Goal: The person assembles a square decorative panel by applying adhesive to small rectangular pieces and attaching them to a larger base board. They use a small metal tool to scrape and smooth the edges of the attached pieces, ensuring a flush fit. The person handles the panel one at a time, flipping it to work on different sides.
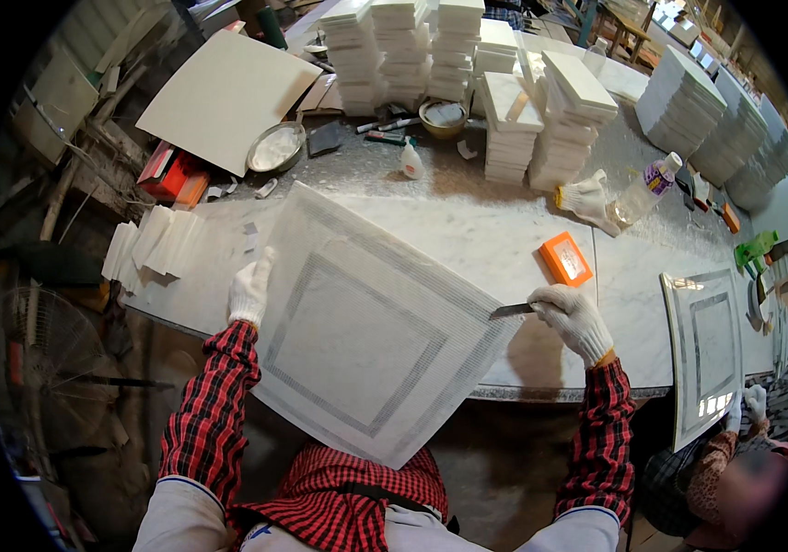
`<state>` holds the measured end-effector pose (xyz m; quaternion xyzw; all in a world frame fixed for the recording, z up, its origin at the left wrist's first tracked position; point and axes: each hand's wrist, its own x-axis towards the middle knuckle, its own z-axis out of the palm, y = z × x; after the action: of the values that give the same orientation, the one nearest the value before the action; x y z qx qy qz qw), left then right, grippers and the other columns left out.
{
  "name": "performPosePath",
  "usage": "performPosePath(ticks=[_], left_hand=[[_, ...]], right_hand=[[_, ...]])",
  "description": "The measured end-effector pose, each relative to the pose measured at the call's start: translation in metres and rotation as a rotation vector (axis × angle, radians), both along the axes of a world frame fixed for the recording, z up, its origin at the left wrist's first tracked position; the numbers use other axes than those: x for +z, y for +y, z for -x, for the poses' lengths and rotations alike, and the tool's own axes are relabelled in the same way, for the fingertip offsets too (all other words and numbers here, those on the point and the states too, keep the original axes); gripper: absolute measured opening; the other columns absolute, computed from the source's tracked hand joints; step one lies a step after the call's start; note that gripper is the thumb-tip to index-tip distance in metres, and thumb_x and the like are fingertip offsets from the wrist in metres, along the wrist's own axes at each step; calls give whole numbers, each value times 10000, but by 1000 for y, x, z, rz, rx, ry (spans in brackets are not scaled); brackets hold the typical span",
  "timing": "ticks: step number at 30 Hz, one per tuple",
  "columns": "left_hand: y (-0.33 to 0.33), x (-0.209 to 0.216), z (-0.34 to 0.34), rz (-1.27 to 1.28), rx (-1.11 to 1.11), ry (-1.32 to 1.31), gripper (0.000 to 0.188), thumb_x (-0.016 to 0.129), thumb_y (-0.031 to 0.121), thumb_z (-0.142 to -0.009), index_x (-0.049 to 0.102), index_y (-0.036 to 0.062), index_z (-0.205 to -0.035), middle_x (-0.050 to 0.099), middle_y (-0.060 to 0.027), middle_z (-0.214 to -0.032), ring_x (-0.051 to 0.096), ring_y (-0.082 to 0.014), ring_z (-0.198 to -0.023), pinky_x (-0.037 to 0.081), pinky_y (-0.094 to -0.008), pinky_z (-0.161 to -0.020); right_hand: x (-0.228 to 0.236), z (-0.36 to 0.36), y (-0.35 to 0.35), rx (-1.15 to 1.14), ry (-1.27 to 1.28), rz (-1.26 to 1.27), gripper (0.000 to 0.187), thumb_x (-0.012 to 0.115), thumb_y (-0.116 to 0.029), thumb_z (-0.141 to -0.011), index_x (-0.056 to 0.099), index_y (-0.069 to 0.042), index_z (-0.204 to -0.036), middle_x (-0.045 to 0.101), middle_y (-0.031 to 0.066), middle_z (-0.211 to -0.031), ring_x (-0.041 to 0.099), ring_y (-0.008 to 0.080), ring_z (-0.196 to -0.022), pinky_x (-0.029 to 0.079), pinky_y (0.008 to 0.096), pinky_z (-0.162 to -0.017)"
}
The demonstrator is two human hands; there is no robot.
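Observation:
A large square white-grey panel (362, 317) with darker grey patterned bands lies turned cornerwise before me. It spans the worktable's front edge, its near corner at my lap. My left hand (249, 287), in a white knit glove, is closed at the panel's left edge; some fingers are hidden. My right hand (573, 322), gloved likewise, grips a dark flat-bladed scraper (509, 312). The blade tip is at the panel's right corner; I cannot tell whether it touches. An orange box-shaped block (565, 258) lies just beyond my right hand.
Stacks of white tiles (360, 55) stand along the back of the marble-topped table (624, 317). A bowl of white powder (276, 147), a clear bottle (644, 191) and a loose glove (585, 197) lie around. At right, another person (725, 469) holds a similar panel (705, 350).

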<state>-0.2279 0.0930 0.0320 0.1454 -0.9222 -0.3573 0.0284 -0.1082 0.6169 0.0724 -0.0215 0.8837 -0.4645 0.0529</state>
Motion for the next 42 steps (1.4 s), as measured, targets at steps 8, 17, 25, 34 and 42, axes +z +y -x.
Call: performPosePath(ticks=[8, 17, 25, 34, 42], left_hand=[[-4, -3, 0, -36, 11, 22, 735, 494, 669, -936, 628, -51, -871, 542, -118, -668, 462, -207, -675, 407, -383, -664], [2, 5, -4, -18, -8, 2, 729, 487, 674, -932, 630, -38, -869, 544, -136, -674, 482, -222, -678, 413, -389, -678], [1, 5, -3, 39, -7, -64, 771, 446, 714, -918, 645, -31, -913, 592, -161, -731, 527, -268, -721, 427, -408, -721], [-1, 3, -1, -11, 5, -120, 772, 449, 719, -911, 669, -16, -992, 632, -179, -785, 566, -277, -777, 440, -400, -751], [3, 8, -2, -13, -29, -130, 782, 441, 722, -912, 688, 7, -1112, 683, -191, -904, 606, -282, -865, 461, -382, -821]], right_hand=[[5, -5, 2, 16, -31, -47, 150, 625, -90, -900, 694, -29, -1018, 619, 94, -795, 586, 204, -719, 480, 328, -677], [17, -1, 5, 110, -89, -78, 147, 606, -86, -912, 683, -28, -1023, 583, 60, -726, 546, 171, -686, 468, 312, -660], [24, 3, 7, 165, -196, -129, 153, 593, -94, -901, 676, -11, -999, 557, 35, -698, 531, 131, -664, 446, 286, -629], [23, -13, 21, 120, -201, -150, 148, 601, -102, -897, 680, -19, -992, 574, 56, -696, 549, 164, -650, 463, 315, -630], [27, -21, 32, 59, -218, -67, 166, 620, -83, -886, 684, 2, -1013, 637, 66, -765, 584, 147, -699, 480, 297, -665]])
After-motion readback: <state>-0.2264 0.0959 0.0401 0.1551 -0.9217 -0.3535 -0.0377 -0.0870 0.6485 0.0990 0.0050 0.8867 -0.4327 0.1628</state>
